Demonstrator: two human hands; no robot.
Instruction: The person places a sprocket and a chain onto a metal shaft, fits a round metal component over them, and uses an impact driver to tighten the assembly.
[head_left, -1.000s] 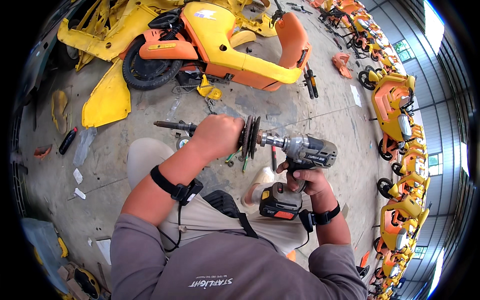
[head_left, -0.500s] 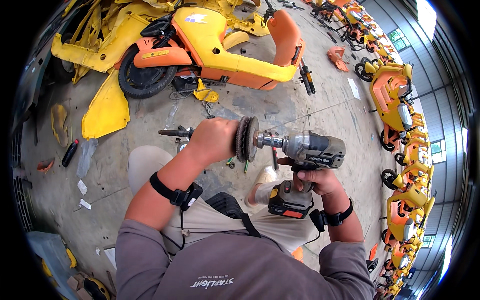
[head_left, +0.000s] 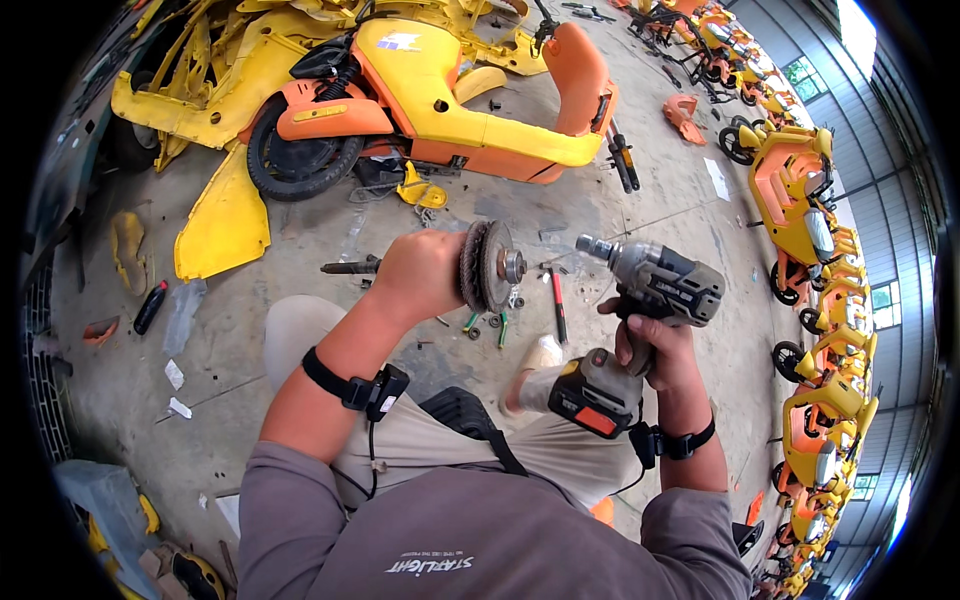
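Observation:
My left hand (head_left: pixel 422 270) is closed around a dark part with a rod (head_left: pixel 350 267) jutting out on its left. On the other side of the fist is a stack of round, rough-edged discs (head_left: pixel 489 266) with a nut at its centre. My right hand (head_left: pixel 658 350) grips the handle of a grey and black cordless impact wrench (head_left: pixel 668 283). Its socket tip (head_left: pixel 592 247) points up and left, apart from the nut. A battery pack (head_left: pixel 597 393) with a red label sits at the wrench's base.
Ahead lies a yellow and orange scooter body (head_left: pixel 470 120) on its side. On the floor are a red-handled hammer (head_left: pixel 557 303), small loose parts (head_left: pixel 475 333) and a dark bottle (head_left: pixel 151 307). Yellow panels (head_left: pixel 222 215) pile up at the left; scooters (head_left: pixel 795 200) line the right.
The impact wrench's socket has come off the nut on the disc stack. My right hand has moved the wrench slightly right and tilted it. My left hand keeps its hold.

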